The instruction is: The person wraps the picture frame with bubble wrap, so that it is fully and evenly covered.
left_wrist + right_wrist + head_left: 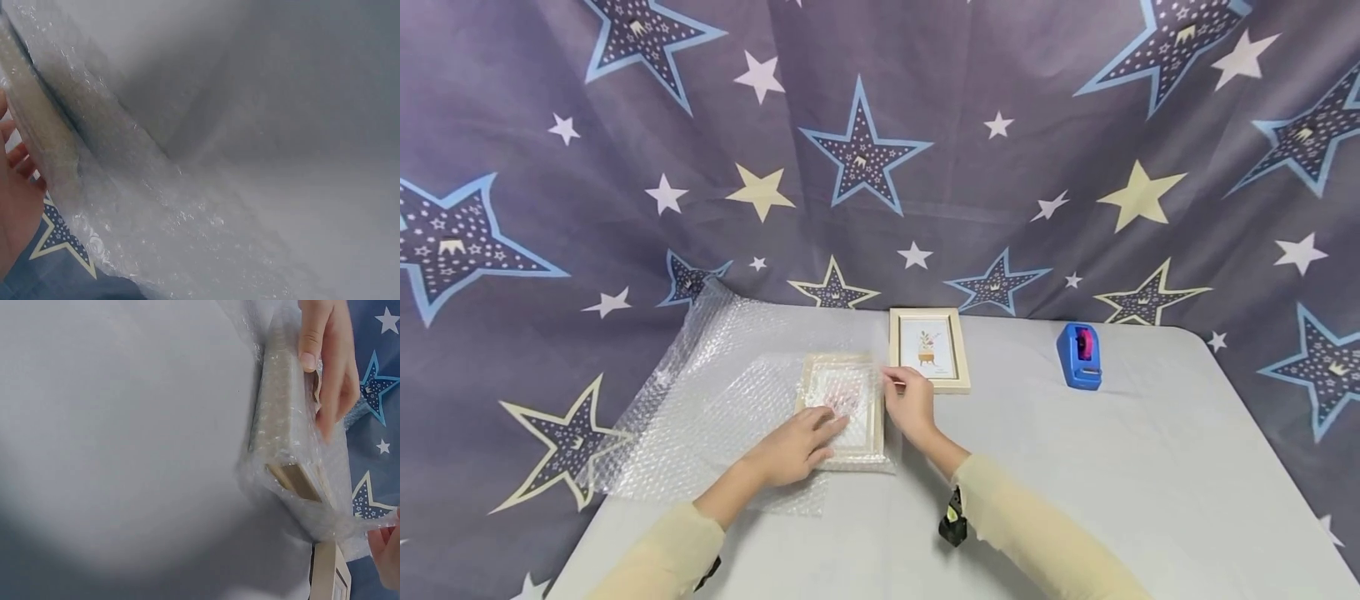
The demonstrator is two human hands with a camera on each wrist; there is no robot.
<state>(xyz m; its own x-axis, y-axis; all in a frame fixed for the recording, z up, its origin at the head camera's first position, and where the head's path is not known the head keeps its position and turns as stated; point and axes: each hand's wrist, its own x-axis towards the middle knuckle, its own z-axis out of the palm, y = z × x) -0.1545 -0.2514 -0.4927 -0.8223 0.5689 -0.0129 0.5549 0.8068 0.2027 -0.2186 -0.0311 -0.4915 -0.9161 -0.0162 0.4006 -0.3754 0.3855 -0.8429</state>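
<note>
A wooden picture frame (839,454) lies on the table under bubble wrap (730,400), its picture showing through the plastic. My left hand (793,446) rests on top of the wrapped frame with its fingers spread over the plastic. At the frame's right side, my right hand (912,404) pinches an edge of the wrap between thumb and fingers. The right wrist view shows that wrap pulled taut from the frame's end to the right hand (387,553), with bare wood (297,481) at the open end. In the left wrist view only part of the left hand (19,200) shows.
A second picture frame (962,354) with a potted plant picture lies unwrapped just behind the right hand. A blue tape dispenser (1081,375) with a pink core stands farther right. Loose bubble wrap spreads over the table's left edge. A star-patterned curtain (955,208) hangs behind.
</note>
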